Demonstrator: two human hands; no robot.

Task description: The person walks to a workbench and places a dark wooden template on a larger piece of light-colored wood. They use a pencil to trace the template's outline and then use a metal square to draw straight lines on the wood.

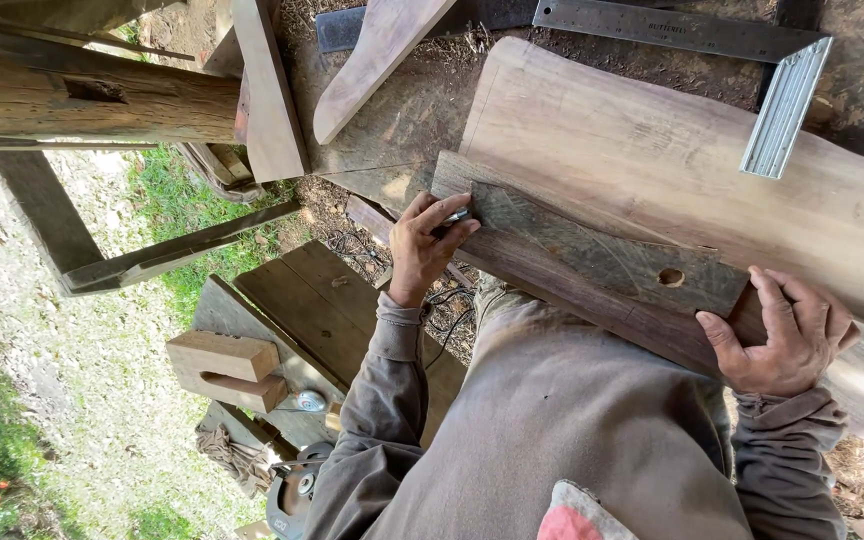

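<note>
A dark weathered board (592, 255) with a round hole (670, 277) lies flat on a wide pale plank (652, 140). My left hand (420, 248) rests at the board's left end. Its fingers pinch a small shiny metal object (459, 215) against the board's edge; I cannot tell what kind of object it is. My right hand (782, 335) presses palm down on the board's right end, fingers spread over the edge. Both arms wear grey sleeves.
A metal framing square (782, 100) lies across the plank's far side. A curved wooden piece (372, 55) and a round log beam (82, 95) sit at upper left. Below are a low bench (322, 300), a wooden mallet (227, 370), a black cable (447, 325) and an angle grinder (292, 495).
</note>
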